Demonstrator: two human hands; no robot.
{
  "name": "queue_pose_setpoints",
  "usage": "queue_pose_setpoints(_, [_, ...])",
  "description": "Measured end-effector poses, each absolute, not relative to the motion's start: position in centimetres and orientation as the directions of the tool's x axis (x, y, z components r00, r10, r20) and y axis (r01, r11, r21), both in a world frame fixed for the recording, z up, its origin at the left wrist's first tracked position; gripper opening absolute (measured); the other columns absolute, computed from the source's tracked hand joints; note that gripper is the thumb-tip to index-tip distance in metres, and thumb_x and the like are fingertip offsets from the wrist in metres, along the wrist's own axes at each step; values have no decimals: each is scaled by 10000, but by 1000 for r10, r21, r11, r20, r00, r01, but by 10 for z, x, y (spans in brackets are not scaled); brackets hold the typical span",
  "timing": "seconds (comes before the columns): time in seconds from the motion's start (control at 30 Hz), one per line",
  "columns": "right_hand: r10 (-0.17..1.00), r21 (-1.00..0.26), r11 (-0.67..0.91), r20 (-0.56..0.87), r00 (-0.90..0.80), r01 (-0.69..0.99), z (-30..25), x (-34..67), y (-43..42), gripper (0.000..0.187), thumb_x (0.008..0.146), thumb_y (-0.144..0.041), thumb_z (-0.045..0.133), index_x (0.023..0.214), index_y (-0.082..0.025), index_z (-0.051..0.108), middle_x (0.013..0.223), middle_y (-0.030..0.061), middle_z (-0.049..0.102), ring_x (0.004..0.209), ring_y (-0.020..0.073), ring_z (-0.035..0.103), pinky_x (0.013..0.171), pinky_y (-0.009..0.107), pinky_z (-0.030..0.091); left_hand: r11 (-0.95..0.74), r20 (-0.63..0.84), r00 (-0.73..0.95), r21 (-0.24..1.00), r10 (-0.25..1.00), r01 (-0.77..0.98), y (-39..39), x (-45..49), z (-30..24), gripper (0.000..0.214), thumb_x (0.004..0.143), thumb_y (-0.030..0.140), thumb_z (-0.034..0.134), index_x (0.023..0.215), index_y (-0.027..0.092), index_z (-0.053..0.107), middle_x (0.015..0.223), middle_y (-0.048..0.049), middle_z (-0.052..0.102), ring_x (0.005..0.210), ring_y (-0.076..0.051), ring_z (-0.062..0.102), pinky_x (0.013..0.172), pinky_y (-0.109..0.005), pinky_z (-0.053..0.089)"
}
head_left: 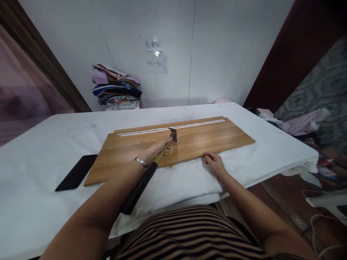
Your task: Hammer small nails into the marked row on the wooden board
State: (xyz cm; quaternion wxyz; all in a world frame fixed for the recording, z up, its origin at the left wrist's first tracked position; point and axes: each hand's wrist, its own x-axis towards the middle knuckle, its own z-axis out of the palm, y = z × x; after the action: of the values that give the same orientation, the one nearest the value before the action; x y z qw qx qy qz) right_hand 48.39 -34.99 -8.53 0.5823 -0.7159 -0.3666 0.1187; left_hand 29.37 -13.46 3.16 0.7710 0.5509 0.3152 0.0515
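A long wooden board (206, 139) lies across a table covered in white cloth (48, 144). My left hand (157, 150) is closed round the shaft of a hammer (146, 177) with a yellow-green neck and a black grip; its rusty head (172, 134) rests on the board's middle. My right hand (214, 162) lies at the board's near edge, fingers curled against the wood. A thin white strip (173, 127) runs along the far side of the board.
A black phone (77, 172) lies on the cloth left of the board. A pile of folded fabrics (116, 88) stands against the white wall behind the table. Cloth and clutter sit on the right beside the table, with cables on the floor.
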Motion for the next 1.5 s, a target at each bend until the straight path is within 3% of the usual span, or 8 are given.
queue_pose_setpoints(0.33, [779, -831, -44, 320, 540, 555, -64, 471, -371, 286, 801, -395, 540, 864, -181, 719, 689, 53, 682, 649, 196, 627, 636, 323, 523, 394, -393, 835, 888, 385, 236, -131, 291, 29, 223, 943, 332, 412, 838, 153, 497, 536, 54, 397, 377, -53, 315, 369, -159, 231])
queue_pose_setpoints(0.4, [913, -698, 43, 317, 255, 715, -56, 471, -386, 292, 843, -358, 554, 1026, -204, 722, 968, 98, 730, 922, 238, 660, 848, 386, 516, 405, -405, 835, 880, 372, 246, -127, 291, 26, 215, 929, 347, 444, 857, 154, 504, 550, 50, 409, 383, -57, 313, 371, -165, 232])
queue_pose_setpoints(0.47, [967, -484, 160, 252, -38, 860, -52, 474, -400, 451, 870, -353, 565, 1295, -206, 601, 1270, 135, 643, 1229, 287, 539, 1036, 479, 402, 429, -415, 837, 869, 356, 248, -119, 292, 23, 216, 915, 362, 472, 866, 156, 516, 553, 52, 402, 389, -61, 304, 371, -171, 226])
queue_pose_setpoints(0.57, [976, -333, 208, 138, -171, 920, -54, 481, -416, 566, 912, -332, 521, 1458, -222, 425, 1479, 126, 456, 1398, 300, 357, 1128, 541, 266, 464, -447, 821, 847, 354, 261, -109, 294, 23, 242, 900, 386, 499, 879, 151, 553, 558, 47, 399, 406, -64, 290, 375, -181, 213])
queue_pose_setpoints(0.67, [977, -325, 194, -22, -212, 926, -63, 482, -425, 676, 900, -290, 527, 1526, -235, 280, 1550, 93, 331, 1448, 304, 247, 1165, 551, 192, 515, -532, 759, 800, 375, 307, -107, 295, 34, 259, 900, 401, 498, 910, 154, 577, 575, 40, 410, 418, -61, 279, 392, -189, 197])
queue_pose_setpoints(0.83, [949, -348, 223, -135, -284, 910, -79, 474, -424, 753, 869, -276, 531, 1546, -236, 205, 1563, 68, 290, 1443, 315, 257, 1147, 538, 280, 573, -571, 734, 761, 368, 304, -116, 288, 59, 250, 873, 427, 560, 893, 179, 592, 613, 29, 427, 452, -72, 299, 431, -223, 211])
queue_pose_setpoints(1.27, [943, -139, 296, 197, -266, 945, -71, 487, -416, 609, 933, -278, 469, 1512, -197, 302, 1510, 135, 403, 1433, 289, 294, 1120, 549, 289, 449, -373, 807, 880, 457, 153, -142, 278, 60, 253, 922, 385, 472, 909, 143, 544, 575, 58, 375, 424, -55, 285, 404, -170, 217])
queue_pose_setpoints(1.5, [955, -140, 269, 170, -244, 953, -68, 483, -411, 545, 953, -357, 434, 1467, -181, 401, 1502, 129, 422, 1412, 286, 329, 1115, 532, 290, 461, -453, 765, 857, 459, 231, -155, 286, 62, 273, 954, 368, 389, 818, 153, 487, 552, 65, 347, 385, -44, 256, 360, -147, 210])
